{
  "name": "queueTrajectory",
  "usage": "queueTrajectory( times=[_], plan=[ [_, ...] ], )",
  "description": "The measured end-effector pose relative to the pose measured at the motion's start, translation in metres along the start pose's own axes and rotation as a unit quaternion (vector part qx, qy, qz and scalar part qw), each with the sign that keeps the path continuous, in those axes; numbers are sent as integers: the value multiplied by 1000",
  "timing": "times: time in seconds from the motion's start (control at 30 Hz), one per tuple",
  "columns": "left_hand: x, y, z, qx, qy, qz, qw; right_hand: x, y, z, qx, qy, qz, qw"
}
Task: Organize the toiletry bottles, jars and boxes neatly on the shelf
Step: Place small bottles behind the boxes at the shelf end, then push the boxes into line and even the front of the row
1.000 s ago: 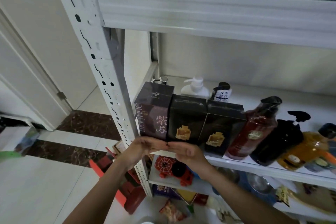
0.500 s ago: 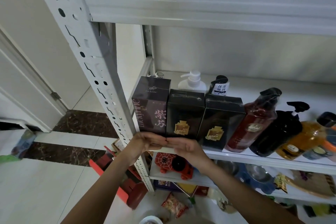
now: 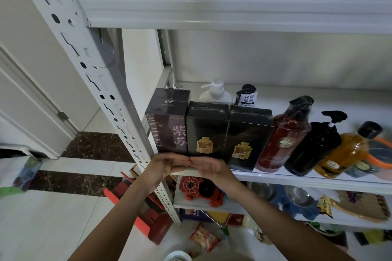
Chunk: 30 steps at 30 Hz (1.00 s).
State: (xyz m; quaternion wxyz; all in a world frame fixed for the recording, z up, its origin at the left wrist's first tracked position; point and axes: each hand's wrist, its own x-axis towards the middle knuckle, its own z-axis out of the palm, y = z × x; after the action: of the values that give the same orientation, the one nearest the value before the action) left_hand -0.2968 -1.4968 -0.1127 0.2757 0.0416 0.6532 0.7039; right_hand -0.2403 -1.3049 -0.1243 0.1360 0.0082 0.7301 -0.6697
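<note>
My left hand (image 3: 164, 164) and right hand (image 3: 209, 167) lie flat and open, fingertips meeting, pressed against the shelf's (image 3: 297, 178) front edge, gripping nothing. Just above them three boxes stand flush along that edge: one purple box (image 3: 167, 123) against the left post (image 3: 110, 91), then two black boxes (image 3: 206, 131), touching. Right of them lean three bottles (image 3: 284, 135); behind stand two more with open shelf beyond.
</note>
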Motion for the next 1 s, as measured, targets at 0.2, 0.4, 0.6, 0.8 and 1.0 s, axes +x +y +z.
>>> queueTrajectory(
  times=[0.2, 0.4, 0.6, 0.8, 1.0],
  plan=[
    [3, -1, 25, 4, -85, 29, 996, -20, 9, -23, 18, 38, -10, 999],
    [19, -8, 59, 3, -205, 64, 977, -48, 22, -67, 38, 74, -33, 996],
    [26, -10, 64, -11, -220, 44, 974, -46, 22, -75, 17, 70, -29, 997],
    [32, -10, 62, 0, -216, 34, 976, -42, 19, -78, 19, 73, -12, 997],
    [35, -9, 62, -3, -214, 15, 977, -38, 17, -78, 39, 82, -13, 996]
  ],
)
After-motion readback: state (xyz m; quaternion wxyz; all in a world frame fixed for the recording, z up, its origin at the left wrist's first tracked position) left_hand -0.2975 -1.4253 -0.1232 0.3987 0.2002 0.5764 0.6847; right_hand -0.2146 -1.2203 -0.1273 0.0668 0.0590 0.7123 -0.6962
